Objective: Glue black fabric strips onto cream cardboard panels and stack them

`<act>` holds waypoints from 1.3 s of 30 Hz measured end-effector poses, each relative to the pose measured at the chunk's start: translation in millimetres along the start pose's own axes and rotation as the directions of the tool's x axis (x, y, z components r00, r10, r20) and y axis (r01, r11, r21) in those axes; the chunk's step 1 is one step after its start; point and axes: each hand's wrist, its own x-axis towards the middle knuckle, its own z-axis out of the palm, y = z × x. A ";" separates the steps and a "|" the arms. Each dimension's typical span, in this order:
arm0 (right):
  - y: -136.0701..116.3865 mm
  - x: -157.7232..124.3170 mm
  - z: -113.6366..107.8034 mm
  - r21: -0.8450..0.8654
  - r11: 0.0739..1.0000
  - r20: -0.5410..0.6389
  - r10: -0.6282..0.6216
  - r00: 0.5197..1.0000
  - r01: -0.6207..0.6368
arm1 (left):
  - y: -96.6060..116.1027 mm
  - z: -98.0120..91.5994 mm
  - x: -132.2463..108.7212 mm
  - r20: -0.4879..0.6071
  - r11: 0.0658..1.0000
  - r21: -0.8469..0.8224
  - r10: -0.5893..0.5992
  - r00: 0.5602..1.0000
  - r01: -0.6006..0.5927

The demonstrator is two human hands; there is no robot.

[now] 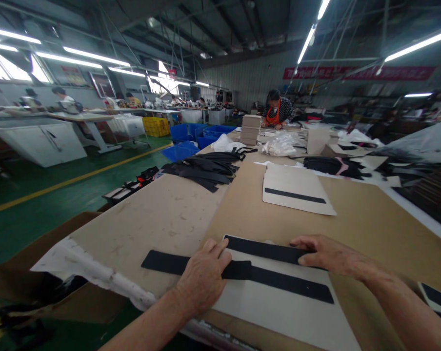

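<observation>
Board: a pale flat board (279,319) lies on the table (176,209), directly in front of the person.
Far strip: a black strip (268,249) lies along the board's far edge, between the two hands.
Near strip: a second black strip (293,283) crosses the board nearer the person.
Third strip: another black strip (165,262) passes under the left hand, sticks out past the board's left side and meets the near strip; whether it overlaps it is hard to tell.
Left hand: palm down and loosely open (206,273), fingertips on the far strip's left end.
Right hand: partly open (319,253), thumb and fingers across the far strip's right part; whether it pinches cannot be told.
Step in hand: apparently lining up the far strip along the edge.
Next move: seems to call for keeping it straight and pressing evenly along its length.
</observation>
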 end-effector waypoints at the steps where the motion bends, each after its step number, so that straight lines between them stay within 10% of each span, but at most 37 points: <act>1: 10.9 -8.4 -3.9 0.000 1.000 -0.017 0.025 1.000 -0.025 | -0.4 0.6 -0.1 -0.007 1.000 -0.001 0.001 1.000 -0.001; 14: 36.7 -27.5 29.0 0.017 0.961 -0.404 0.259 0.877 -0.276 | -5.6 6.9 1.3 -0.033 0.999 0.035 0.023 0.999 -0.022; 29: 27.5 -26.0 32.6 -0.073 0.925 -0.457 0.302 0.837 -0.373 | -4.9 4.8 2.7 0.010 0.999 0.049 0.005 1.000 -0.006; 39: -16.4 -28.1 48.0 -0.504 0.782 -0.447 0.128 0.885 -0.367 | -3.9 -5.1 8.5 0.042 1.000 0.008 -0.005 0.999 0.005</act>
